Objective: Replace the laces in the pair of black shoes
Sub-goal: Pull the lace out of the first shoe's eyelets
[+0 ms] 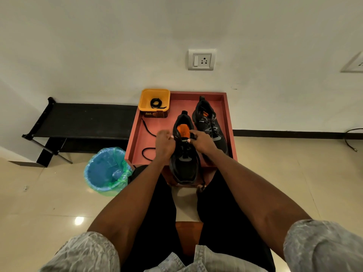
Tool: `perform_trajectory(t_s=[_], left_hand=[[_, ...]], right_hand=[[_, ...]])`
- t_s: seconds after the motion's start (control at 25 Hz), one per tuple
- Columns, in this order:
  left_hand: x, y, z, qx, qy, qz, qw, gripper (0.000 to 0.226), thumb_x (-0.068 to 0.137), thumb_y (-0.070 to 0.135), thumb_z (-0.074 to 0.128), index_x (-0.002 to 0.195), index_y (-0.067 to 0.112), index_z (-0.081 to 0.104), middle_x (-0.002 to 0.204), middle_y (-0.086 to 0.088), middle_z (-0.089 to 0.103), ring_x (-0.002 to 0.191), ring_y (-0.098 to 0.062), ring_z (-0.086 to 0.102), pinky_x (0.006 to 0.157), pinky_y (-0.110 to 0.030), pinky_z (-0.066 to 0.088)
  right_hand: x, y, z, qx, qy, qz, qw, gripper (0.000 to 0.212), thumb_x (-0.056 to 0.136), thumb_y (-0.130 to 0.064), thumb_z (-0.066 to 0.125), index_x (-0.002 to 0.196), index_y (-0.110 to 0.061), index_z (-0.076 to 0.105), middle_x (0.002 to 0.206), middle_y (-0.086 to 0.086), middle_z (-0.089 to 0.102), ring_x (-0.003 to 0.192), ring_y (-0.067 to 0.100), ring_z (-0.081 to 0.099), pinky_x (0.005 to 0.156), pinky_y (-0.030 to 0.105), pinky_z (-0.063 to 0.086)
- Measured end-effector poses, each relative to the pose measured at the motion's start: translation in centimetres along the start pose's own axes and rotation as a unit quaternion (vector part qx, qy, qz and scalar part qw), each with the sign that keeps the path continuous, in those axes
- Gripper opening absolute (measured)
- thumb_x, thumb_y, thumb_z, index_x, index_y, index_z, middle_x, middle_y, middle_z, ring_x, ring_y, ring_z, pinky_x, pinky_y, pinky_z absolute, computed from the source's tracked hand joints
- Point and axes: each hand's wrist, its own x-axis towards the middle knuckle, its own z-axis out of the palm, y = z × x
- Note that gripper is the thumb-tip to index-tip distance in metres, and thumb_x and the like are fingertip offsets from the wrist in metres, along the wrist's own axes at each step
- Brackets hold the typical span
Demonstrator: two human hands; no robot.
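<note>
A black shoe (184, 163) with an orange insole lies toe toward me on the near part of the pink tray (176, 99). My left hand (164, 143) pinches a black lace (146, 154) at the shoe's left side; the lace trails in loops over the tray to the left. My right hand (202, 141) grips the shoe's collar on the right, fingers curled at the top eyelets. The second black shoe (209, 122), laced, lies behind and to the right. A coiled black lace (156, 103) sits in a yellow tub (154, 95) at the tray's far left corner.
A blue bin (107, 170) lined with a green bag stands on the floor left of the tray. A low black bench (82, 120) runs along the wall at left. A wall socket (202, 59) is above the tray. My knees are under the tray's near edge.
</note>
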Motion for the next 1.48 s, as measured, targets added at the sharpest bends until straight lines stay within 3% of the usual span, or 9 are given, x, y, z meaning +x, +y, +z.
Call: perform_trajectory(t_s=[0.12, 0.28, 0.48, 0.6, 0.84, 1.08, 1.2, 1.32, 1.48], left_hand=[[0.4, 0.7, 0.6, 0.2, -0.114, 0.193, 0.954, 0.032, 0.096, 0.017, 0.056, 0.126, 0.014, 0.066, 0.155, -0.012, 0.03, 0.143, -0.03, 0.027, 0.116, -0.044, 0.029], [0.5, 0.4, 1.9, 0.326, -0.166, 0.232, 0.901, 0.027, 0.096, 0.019, 0.057, 0.117, 0.011, 0.07, 0.153, -0.014, 0.029, 0.141, -0.036, 0.025, 0.111, -0.044, 0.034], [-0.5, 0.6, 0.4, -0.064, 0.005, 0.07, 0.995, 0.016, 0.094, 0.001, 0.052, 0.083, 0.003, 0.064, 0.106, -0.005, 0.061, 0.092, -0.017, 0.056, 0.075, -0.021, 0.043], [-0.7, 0.3, -0.6, -0.259, 0.145, -0.117, 0.948, 0.024, 0.094, 0.003, 0.048, 0.073, 0.011, 0.054, 0.077, -0.009, 0.063, 0.065, -0.018, 0.054, 0.06, -0.033, 0.049], [-1.2, 1.0, 0.2, 0.187, -0.012, 0.171, 0.967, 0.041, 0.09, 0.004, 0.053, 0.13, 0.011, 0.056, 0.156, -0.015, 0.028, 0.144, -0.032, 0.024, 0.117, -0.046, 0.028], [0.2, 0.4, 1.5, 0.363, -0.119, 0.257, 0.888, 0.034, 0.098, 0.023, 0.053, 0.13, 0.017, 0.062, 0.161, -0.013, 0.016, 0.147, -0.034, 0.011, 0.117, -0.051, 0.024], [0.4, 0.1, 1.5, 0.258, -0.129, 0.248, 0.925, 0.024, 0.098, 0.018, 0.054, 0.106, 0.005, 0.073, 0.153, -0.015, 0.032, 0.136, -0.032, 0.033, 0.109, -0.039, 0.034], [-0.7, 0.6, 0.7, 0.075, -0.024, 0.181, 0.98, 0.017, 0.096, 0.005, 0.051, 0.089, 0.0, 0.065, 0.14, -0.014, 0.044, 0.112, -0.016, 0.047, 0.09, -0.016, 0.034], [0.3, 0.9, -2.1, -0.127, 0.278, -0.046, 0.951, 0.019, 0.099, 0.009, 0.045, 0.106, -0.002, 0.058, 0.128, -0.014, 0.045, 0.109, -0.024, 0.052, 0.096, -0.034, 0.047]], right_hand=[[0.1, 0.3, 0.1, -0.002, -0.001, -0.024, 1.0, 0.039, 0.096, -0.03, 0.06, 0.134, -0.026, 0.059, 0.108, 0.006, 0.07, 0.097, 0.026, 0.065, 0.078, 0.035, 0.047], [0.2, 0.6, 0.1, -0.007, -0.004, -0.02, 1.0, 0.042, 0.097, -0.03, 0.058, 0.139, -0.023, 0.056, 0.11, 0.009, 0.069, 0.1, 0.027, 0.063, 0.081, 0.035, 0.047], [0.2, 0.7, 0.0, 0.012, -0.002, -0.015, 1.0, 0.044, 0.096, -0.027, 0.062, 0.139, -0.022, 0.055, 0.113, 0.01, 0.069, 0.104, 0.028, 0.064, 0.089, 0.04, 0.05], [0.1, 0.5, -0.2, 0.017, -0.004, -0.002, 1.0, 0.049, 0.097, -0.027, 0.062, 0.144, -0.02, 0.05, 0.126, 0.012, 0.065, 0.115, 0.029, 0.06, 0.096, 0.039, 0.048], [0.3, 0.4, 0.2, 0.005, -0.005, 0.006, 1.0, 0.048, 0.096, -0.03, 0.061, 0.142, -0.022, 0.053, 0.119, 0.007, 0.068, 0.107, 0.026, 0.064, 0.085, 0.035, 0.048], [0.5, 0.5, 0.3, -0.002, -0.01, 0.003, 1.0, 0.044, 0.094, -0.029, 0.059, 0.138, -0.029, 0.055, 0.114, 0.005, 0.069, 0.099, 0.024, 0.065, 0.078, 0.037, 0.051], [0.5, 0.6, 0.3, -0.009, -0.011, -0.006, 1.0, 0.045, 0.096, -0.029, 0.059, 0.14, -0.026, 0.053, 0.112, 0.007, 0.069, 0.1, 0.026, 0.064, 0.076, 0.033, 0.046], [0.5, 0.9, 0.0, 0.005, -0.012, -0.01, 1.0, 0.047, 0.096, -0.027, 0.061, 0.142, -0.021, 0.052, 0.118, 0.01, 0.068, 0.107, 0.027, 0.063, 0.084, 0.035, 0.047], [0.6, 1.1, 0.0, 0.0, -0.019, -0.004, 1.0, 0.047, 0.097, -0.028, 0.061, 0.142, -0.018, 0.052, 0.116, 0.006, 0.067, 0.108, 0.026, 0.063, 0.081, 0.031, 0.044]])
